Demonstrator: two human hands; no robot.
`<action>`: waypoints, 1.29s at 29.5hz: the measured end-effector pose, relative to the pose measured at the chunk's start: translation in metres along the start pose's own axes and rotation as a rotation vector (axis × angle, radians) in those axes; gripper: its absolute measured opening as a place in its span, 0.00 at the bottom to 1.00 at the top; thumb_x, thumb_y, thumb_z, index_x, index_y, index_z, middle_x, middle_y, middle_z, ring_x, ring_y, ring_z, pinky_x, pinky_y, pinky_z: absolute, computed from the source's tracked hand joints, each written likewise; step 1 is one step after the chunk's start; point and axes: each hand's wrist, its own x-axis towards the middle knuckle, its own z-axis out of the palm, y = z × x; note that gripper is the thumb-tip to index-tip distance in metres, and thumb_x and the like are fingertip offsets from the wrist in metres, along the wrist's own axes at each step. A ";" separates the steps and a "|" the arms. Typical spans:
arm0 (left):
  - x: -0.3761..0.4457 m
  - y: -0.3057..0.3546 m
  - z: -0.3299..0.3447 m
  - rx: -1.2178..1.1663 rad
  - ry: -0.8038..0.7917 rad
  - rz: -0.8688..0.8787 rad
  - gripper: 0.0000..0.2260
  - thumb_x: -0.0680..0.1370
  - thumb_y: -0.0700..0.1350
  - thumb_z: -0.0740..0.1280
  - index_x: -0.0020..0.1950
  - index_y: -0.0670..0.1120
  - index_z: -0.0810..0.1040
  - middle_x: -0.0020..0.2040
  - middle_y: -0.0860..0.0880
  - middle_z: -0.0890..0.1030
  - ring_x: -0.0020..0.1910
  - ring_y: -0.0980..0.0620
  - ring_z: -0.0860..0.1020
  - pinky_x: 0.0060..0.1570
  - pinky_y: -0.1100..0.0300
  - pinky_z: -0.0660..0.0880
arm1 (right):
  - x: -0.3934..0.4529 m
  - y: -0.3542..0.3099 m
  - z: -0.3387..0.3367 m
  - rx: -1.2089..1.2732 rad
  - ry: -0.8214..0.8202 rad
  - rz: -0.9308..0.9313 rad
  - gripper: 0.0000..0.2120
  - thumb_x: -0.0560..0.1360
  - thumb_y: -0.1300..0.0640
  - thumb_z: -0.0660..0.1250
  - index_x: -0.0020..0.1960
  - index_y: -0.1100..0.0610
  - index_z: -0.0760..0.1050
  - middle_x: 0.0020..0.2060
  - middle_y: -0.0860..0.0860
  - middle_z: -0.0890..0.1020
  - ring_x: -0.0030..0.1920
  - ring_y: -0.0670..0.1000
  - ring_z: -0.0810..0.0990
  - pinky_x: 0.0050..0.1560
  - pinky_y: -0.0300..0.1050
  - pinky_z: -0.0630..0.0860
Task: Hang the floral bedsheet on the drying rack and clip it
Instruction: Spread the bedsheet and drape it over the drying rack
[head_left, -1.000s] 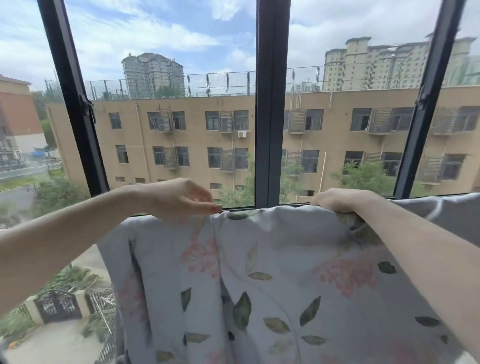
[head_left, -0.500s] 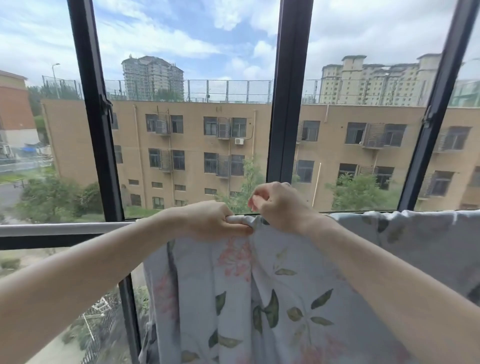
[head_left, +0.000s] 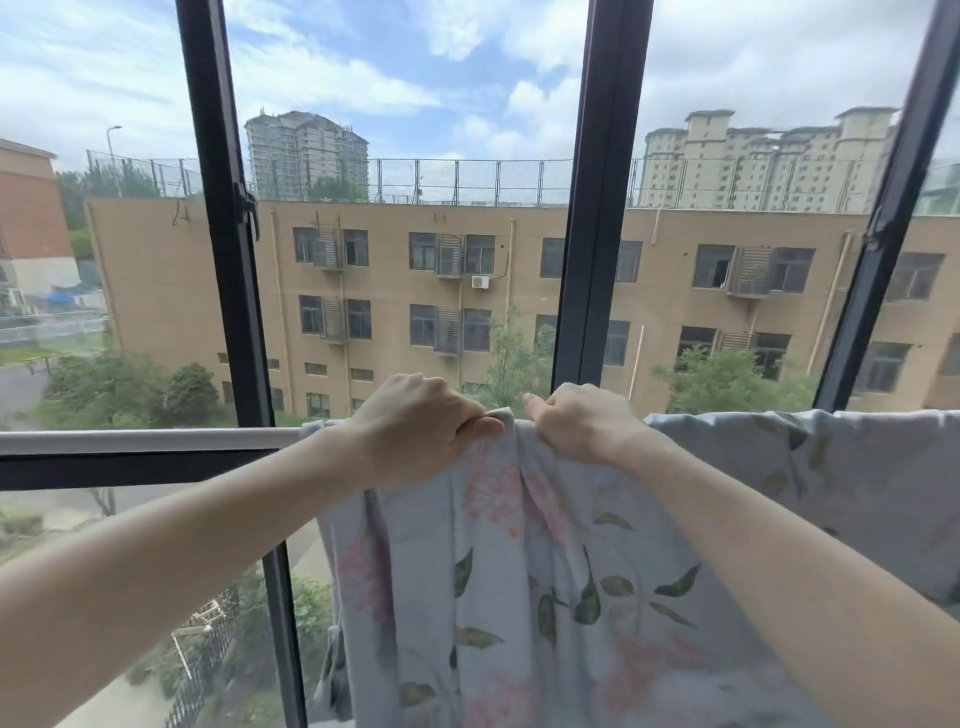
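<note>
Sheet (head_left: 545, 582) hangs over rail (head_left: 145, 440) by the window; left hand (head_left: 421, 428) & right hand (head_left: 582, 423) each pinch its bunched top edge, close together. Best, I'd say: draw hands apart along rail to flatten folds; keep edge level; no clip in view yet.

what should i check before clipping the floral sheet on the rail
1. Sheet draped over rail: ok, the floral bedsheet hangs over the pale rail.
2. Left hand grips the top fold: ok.
3. Right hand grips the top fold: ok.
4. Fabric spread flat: not ok, it is bunched between the hands.
5. Clip within reach: cannot tell, none is in view.
6. Free hand for a clip: not ok, both hold fabric.
</note>
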 end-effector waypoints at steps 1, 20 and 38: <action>-0.003 -0.006 -0.001 0.033 0.015 0.021 0.30 0.84 0.66 0.44 0.49 0.52 0.82 0.38 0.53 0.82 0.36 0.49 0.78 0.38 0.56 0.64 | -0.002 0.001 -0.001 0.000 0.004 0.005 0.26 0.82 0.37 0.49 0.36 0.52 0.71 0.43 0.53 0.81 0.48 0.58 0.79 0.54 0.53 0.76; -0.078 -0.161 -0.060 0.087 0.022 -0.070 0.36 0.77 0.73 0.41 0.48 0.58 0.86 0.35 0.56 0.84 0.32 0.52 0.79 0.31 0.60 0.70 | -0.004 0.022 -0.015 -0.042 -0.110 0.102 0.20 0.82 0.40 0.53 0.46 0.52 0.74 0.49 0.52 0.79 0.49 0.57 0.78 0.52 0.50 0.73; -0.100 -0.130 -0.037 -0.511 -0.409 -0.637 0.20 0.85 0.61 0.58 0.39 0.59 0.83 0.44 0.55 0.83 0.44 0.54 0.80 0.51 0.54 0.77 | 0.004 0.007 -0.015 -0.131 -0.226 0.073 0.18 0.68 0.39 0.45 0.39 0.48 0.68 0.42 0.47 0.74 0.44 0.51 0.75 0.45 0.50 0.68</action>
